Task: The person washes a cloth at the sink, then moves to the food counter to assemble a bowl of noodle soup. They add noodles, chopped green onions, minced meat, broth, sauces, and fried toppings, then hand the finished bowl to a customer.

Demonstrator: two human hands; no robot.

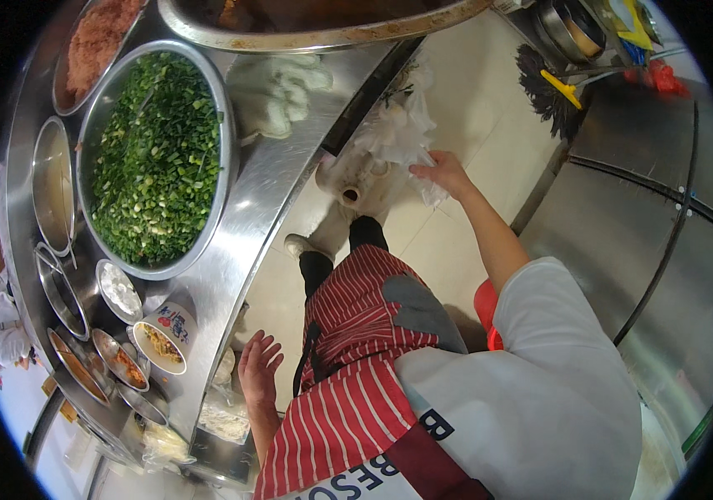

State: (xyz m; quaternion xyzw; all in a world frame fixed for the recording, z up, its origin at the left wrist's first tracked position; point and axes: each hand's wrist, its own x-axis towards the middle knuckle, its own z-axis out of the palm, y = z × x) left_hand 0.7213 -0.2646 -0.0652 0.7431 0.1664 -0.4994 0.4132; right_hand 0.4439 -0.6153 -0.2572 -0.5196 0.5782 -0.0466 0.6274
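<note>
My right hand (447, 173) grips the edge of a crumpled translucent plastic bag (399, 128), out over the floor past the counter's end. Under the bag stands a pale, stained container (356, 184) with a round dark opening, partly hidden by it. My left hand (260, 369) is held beside the counter edge, fingers apart and holding nothing. On the steel counter (256, 169) near it stands a printed paper bowl (166, 337) with food inside. A large metal basin of chopped green onions (153, 156) stands farther along, with a folded pale cloth (278, 94) beside it.
A wide metal pan (331, 40) holds dark liquid at the top. Small metal bowls (122, 359), a white-filled bowl (119, 290) and a tray of minced meat (97, 47) line the counter. Steel cabinets (632, 181) and a dark brush (547, 87) are at right. A person (9, 331) is at far left.
</note>
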